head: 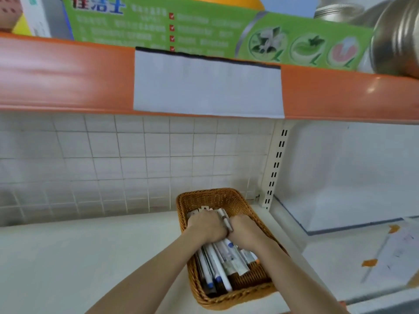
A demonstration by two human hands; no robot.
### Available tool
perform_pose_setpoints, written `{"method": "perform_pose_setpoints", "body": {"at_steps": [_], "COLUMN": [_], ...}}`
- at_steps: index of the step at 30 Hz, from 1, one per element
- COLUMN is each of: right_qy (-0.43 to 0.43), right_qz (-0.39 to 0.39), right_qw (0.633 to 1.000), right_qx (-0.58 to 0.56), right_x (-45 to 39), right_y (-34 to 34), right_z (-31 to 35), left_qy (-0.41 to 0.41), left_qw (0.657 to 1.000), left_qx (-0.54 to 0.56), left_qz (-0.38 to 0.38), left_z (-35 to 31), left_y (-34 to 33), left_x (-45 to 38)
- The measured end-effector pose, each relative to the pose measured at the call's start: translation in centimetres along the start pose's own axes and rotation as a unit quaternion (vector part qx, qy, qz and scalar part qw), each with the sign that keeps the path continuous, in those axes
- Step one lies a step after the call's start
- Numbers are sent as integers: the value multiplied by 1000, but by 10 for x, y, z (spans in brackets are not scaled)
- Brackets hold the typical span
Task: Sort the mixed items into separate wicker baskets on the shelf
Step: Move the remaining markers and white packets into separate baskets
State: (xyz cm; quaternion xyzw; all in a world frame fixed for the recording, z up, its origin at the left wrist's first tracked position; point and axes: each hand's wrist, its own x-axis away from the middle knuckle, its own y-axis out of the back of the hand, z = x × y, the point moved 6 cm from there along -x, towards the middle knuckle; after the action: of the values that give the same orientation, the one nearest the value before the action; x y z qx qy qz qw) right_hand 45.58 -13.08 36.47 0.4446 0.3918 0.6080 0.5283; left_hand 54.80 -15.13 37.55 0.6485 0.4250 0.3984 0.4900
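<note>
Wicker basket (229,300), rectangular and tightly woven, sits on the smooth white shelf (90,257). Inside it lie slim white pens (218,266), packed lengthwise. Left hand (208,225) and right hand (243,230) both curl down around the pens at the basket's middle.

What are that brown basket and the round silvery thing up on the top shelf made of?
The basket looks like woven wicker or rattan, possibly a plastic imitation: golden-brown strands interlace in a tight weave with a braided rim and a matte finish. The silvery container on the upper shelf seems to be metal, likely steel or aluminium: its brushed, shiny curved surface carries bright streaks of reflected light.
</note>
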Motion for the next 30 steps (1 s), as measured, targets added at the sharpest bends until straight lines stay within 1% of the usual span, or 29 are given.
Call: {"method": "perform_pose_setpoints", "body": {"at_steps": [3, 5, 9, 11, 12, 15, 17, 19, 22, 26, 30], "right_qy": [13, 21, 26, 21, 20, 17, 22, 37, 82, 153, 190], "right_qz": [13, 27, 14, -4, -14, -36, -60, -95, -123, -116, -90], "right_qw": [999, 998, 999, 999, 999, 999, 998, 994, 988, 980, 974], "right_qx": [27, 48, 42, 32, 26, 4, -13, -29, -50, -47, -81], "right_x": [8, 14, 22, 25, 27, 35, 40, 45, 51, 59, 76], "right_y": [4, 6, 11, 14, 15, 20, 25, 31, 31, 19, 5], "right_z": [5, 6, 1, -3, -4, -6, -5, 0, 19, 61, 108], "left_qy": [39, 50, 60, 72, 76, 79, 66, 58, 64, 117, 181], "left_qw": [999, 998, 997, 997, 995, 983, 979, 979, 978, 971, 959], "left_qx": [-2, -19, -32, 3, 40, 129, 135, 118, 93, 79, 93], "left_qz": [-1, -13, -32, -37, -49, -107, -136, -156, -175, -194, -198], "left_z": [1, -1, -2, 0, 1, 1, -3, -4, 8, 45, 93], "left_y": [-2, -3, -4, -2, 2, 17, 28, 36, 39, 41, 40], "left_x": [-2, -4, -2, -2, -1, 5, 16, 31, 55, 95, 141]}}
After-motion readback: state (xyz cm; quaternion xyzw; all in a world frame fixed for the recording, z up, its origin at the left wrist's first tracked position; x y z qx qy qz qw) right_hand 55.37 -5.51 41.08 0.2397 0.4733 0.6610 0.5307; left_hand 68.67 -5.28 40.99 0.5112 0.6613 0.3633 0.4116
